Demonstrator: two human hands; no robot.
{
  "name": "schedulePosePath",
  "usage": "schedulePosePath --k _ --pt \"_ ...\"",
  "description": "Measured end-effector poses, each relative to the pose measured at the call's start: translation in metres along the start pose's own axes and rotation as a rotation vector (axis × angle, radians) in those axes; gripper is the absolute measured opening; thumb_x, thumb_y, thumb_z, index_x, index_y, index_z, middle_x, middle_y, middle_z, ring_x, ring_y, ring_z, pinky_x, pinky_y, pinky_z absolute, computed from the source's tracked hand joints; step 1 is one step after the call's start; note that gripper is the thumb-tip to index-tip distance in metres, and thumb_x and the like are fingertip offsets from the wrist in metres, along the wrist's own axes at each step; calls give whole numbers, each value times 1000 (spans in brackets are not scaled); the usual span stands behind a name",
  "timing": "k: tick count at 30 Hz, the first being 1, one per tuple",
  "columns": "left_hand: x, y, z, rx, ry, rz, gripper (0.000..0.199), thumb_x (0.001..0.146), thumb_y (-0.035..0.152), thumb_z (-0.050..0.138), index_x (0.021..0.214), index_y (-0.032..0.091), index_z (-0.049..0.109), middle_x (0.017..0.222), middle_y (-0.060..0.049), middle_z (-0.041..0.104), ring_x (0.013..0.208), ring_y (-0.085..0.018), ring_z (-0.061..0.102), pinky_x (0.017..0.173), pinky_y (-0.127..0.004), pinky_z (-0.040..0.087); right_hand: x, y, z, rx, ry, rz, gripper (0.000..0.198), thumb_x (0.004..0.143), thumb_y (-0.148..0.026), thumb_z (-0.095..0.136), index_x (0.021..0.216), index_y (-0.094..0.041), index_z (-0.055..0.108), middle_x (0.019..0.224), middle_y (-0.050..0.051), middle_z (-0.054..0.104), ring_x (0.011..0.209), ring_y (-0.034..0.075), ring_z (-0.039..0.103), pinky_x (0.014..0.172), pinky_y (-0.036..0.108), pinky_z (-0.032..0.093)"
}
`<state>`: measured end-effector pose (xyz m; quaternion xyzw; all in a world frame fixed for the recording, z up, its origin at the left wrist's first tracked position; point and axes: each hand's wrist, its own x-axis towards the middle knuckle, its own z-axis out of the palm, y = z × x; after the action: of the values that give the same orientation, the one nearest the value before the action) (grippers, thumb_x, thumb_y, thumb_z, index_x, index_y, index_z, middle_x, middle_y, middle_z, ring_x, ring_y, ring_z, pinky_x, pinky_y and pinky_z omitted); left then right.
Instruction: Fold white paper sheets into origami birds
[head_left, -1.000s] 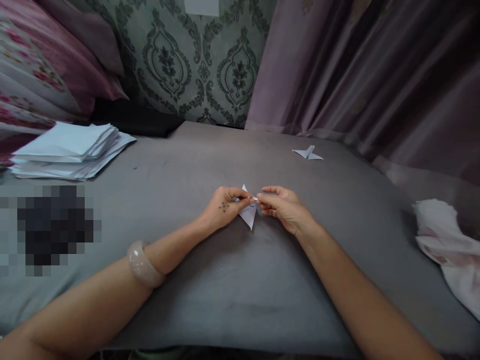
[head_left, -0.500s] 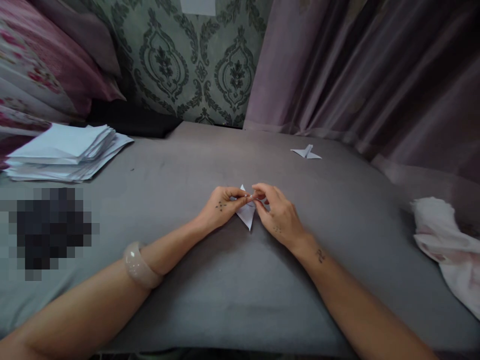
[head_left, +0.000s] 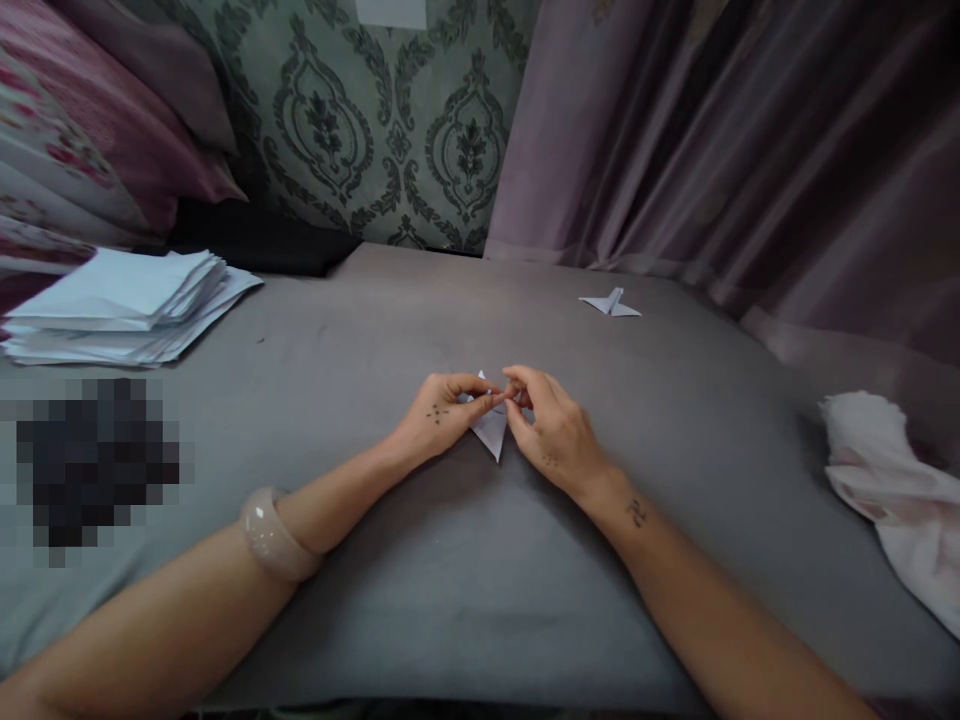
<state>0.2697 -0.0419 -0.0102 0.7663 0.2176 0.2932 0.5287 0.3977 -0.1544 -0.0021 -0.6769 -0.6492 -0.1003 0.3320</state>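
Note:
A small piece of folded white paper (head_left: 491, 436) with pointed ends is held just above the grey cloth, at the middle of the head view. My left hand (head_left: 442, 410) pinches it from the left between thumb and fingers. From the right, my right hand (head_left: 551, 425) closes its thumb and index finger on the same paper, and the fingertips of both hands nearly meet. The fingers hide the paper's upper middle part. Farther back on the right lies another folded white paper shape (head_left: 613, 303) with two spread wings and a raised middle.
A stack of white paper sheets (head_left: 112, 300) lies at the back left on the grey cloth (head_left: 420, 600). In front of it is a blurred-out dark patch (head_left: 101, 460). A crumpled whitish cloth (head_left: 885, 480) lies at the right edge. Curtains (head_left: 622, 130) hang behind.
The whole view has shifted very slightly. Both hands keep their pinch on the folded paper, with hardly any visible movement of the fingers.

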Motion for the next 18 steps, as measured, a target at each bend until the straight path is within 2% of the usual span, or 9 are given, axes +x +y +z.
schedulePosePath --k 6,9,11,13,15,18 --pt "0 -2 1 44 52 20 12 79 27 67 80 17 75 76 -1 74 72 -14 64 71 -24 47 1 0 2 7 -4 27 34 85 -10 47 117 -20 51 92 5 65 87 19 64 79 31 51" --pt "1 -2 0 81 136 15 11 77 27 68 78 18 74 74 -1 72 70 -14 62 69 -24 46 0 -2 0 55 -27 166 34 84 -13 49 117 -21 51 93 5 66 82 18 64 77 31 50" --pt "2 -3 -1 102 199 2 13 78 30 67 78 18 73 72 -1 70 68 -13 59 66 -24 45 -2 -5 -1 93 -88 321 32 85 -24 54 116 -21 51 89 4 66 74 17 63 72 32 50" --pt "2 -5 -2 99 220 -16 18 79 33 65 82 18 72 72 -1 67 66 -13 55 62 -24 44 -5 -10 -2 120 -196 429 42 82 -39 62 118 -21 50 87 3 67 71 18 63 68 33 49" --pt "2 -9 -3 110 193 -41 24 79 36 66 93 17 70 77 -2 65 66 -13 54 60 -25 43 -7 -15 -2 113 -295 449 53 77 -46 67 121 -23 48 90 4 68 77 21 65 67 33 47" --pt "-2 -12 -6 238 119 -95 40 73 35 71 107 16 63 83 -3 64 69 -14 55 62 -26 44 -9 -15 -1 75 -357 433 52 78 -39 67 124 -24 47 97 5 67 85 23 65 69 33 46"
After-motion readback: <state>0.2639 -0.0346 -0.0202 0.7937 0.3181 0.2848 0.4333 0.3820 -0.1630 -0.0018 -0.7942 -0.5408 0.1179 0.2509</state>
